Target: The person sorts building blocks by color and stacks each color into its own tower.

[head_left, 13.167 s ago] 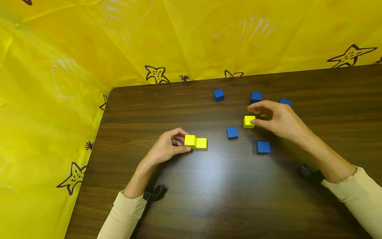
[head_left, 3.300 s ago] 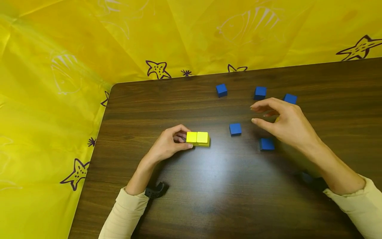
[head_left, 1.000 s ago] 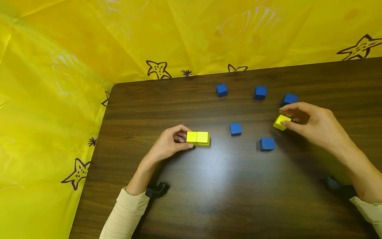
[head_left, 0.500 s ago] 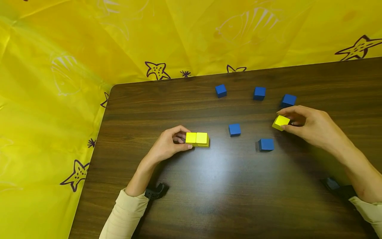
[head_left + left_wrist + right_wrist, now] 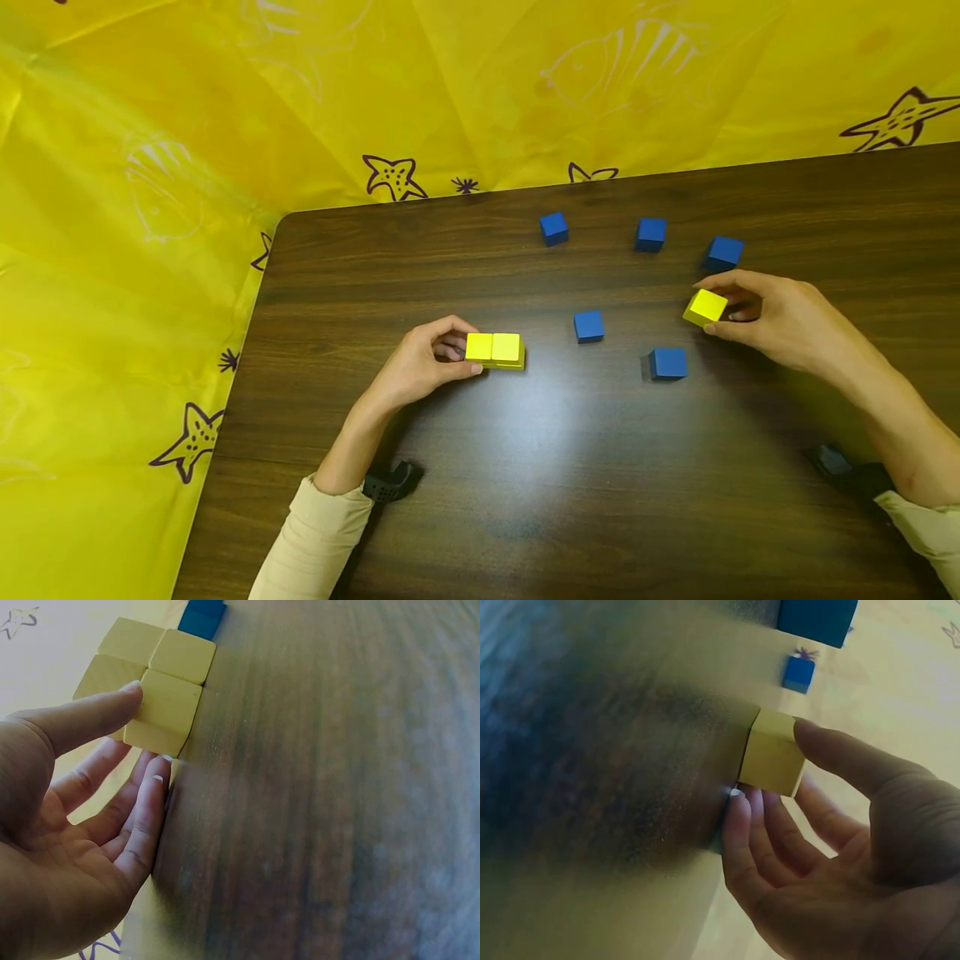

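In the head view, yellow cubes [image 5: 507,347] stand in a block on the table, two on top and others beneath. My left hand [image 5: 418,364] pinches the left end of this block between thumb and fingers. The thumb [image 5: 112,705] presses the near face in the left wrist view. Further right, my right hand [image 5: 783,317] holds a single yellow cube [image 5: 705,308], which sits on the table or just over it. In the right wrist view, the thumb lies against one side of that yellow cube [image 5: 772,754], with the fingers behind it.
Several blue cubes lie apart on the dark wood table [image 5: 480,517]: one blue cube [image 5: 588,327] between the hands, another blue cube [image 5: 667,364] nearer, and a blue cube [image 5: 723,252] just beyond the right hand. A yellow patterned cloth [image 5: 480,92] borders the table.
Since the oldest frame, the yellow block has gained an upper right cube. My right hand has moved right and holds a yellow cube, its thumb shifting lately to the near side. The left hand stays put.
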The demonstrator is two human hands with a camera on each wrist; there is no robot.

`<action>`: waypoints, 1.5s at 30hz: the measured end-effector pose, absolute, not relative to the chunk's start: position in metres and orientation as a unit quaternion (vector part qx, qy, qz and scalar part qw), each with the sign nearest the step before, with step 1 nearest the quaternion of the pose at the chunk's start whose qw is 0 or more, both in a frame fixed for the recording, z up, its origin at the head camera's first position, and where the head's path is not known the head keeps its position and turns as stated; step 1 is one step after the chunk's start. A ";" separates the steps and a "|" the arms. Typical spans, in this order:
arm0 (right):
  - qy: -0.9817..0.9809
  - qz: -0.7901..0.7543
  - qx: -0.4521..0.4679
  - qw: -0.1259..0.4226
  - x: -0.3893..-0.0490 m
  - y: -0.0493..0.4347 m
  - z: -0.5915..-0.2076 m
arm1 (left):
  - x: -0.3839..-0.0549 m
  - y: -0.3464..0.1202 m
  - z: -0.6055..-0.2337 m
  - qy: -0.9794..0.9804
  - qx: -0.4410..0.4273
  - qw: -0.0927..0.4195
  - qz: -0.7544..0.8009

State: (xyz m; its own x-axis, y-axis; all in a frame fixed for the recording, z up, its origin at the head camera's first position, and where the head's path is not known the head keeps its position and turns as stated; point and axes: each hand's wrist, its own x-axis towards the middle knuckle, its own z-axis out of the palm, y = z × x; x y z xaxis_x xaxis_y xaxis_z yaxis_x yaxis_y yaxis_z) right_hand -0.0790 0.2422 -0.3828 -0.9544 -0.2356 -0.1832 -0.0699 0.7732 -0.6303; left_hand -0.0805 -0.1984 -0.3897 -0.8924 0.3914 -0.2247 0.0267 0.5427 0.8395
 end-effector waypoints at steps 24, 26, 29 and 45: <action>0.936 -0.334 -0.052 0.096 -0.076 0.241 -0.373 | -0.079 -0.198 -0.390 0.857 0.122 0.197 0.461; 0.936 -0.339 -0.049 0.084 -0.075 0.241 -0.370 | -0.079 -0.198 -0.390 0.857 0.123 0.194 0.461; 0.931 -0.354 -0.047 0.071 -0.071 0.240 -0.368 | -0.080 -0.198 -0.390 0.858 0.124 0.194 0.459; 0.899 -0.433 -0.043 0.045 -0.065 0.229 -0.363 | -0.079 -0.198 -0.390 0.859 0.122 0.194 0.457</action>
State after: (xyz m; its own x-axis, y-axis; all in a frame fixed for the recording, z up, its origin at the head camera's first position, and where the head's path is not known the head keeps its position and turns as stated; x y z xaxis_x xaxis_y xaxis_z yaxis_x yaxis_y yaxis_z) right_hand -0.0654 0.2292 -0.3631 -0.9922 -0.1166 -0.0431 -0.0389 0.6207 -0.7831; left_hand -0.0790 -0.1980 -0.3900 -0.8948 0.3872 -0.2224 0.0317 0.5519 0.8333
